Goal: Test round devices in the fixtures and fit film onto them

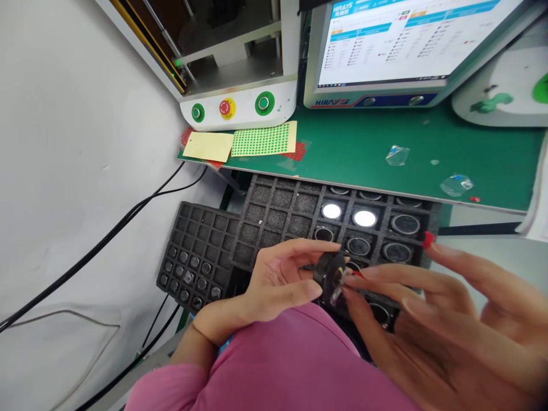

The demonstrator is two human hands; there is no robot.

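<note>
My left hand [276, 279] grips a black round lens-like part [326, 274] by its rim, between thumb and fingers. The part is tilted, with its glossy face turned to the right. At that face, my right hand [445, 314] has its thumb and a finger pinched together. Something small and shiny shows by these fingertips, too blurred to name. Another right finger is stretched out, with a red patch at its tip. Beneath both hands lies a dark foam tray [282, 214] with square pockets, where several round black parts [405, 224] sit.
A second foam tray [214, 228] with smaller round pieces is at left. On the green bench [355, 142] lie a green-dot sticker sheet [264, 140] and clear film scraps [456, 184]. Behind stand a machine with buttons [225, 107] and a monitor [385, 45]. Black cables [115, 231] cross the left side.
</note>
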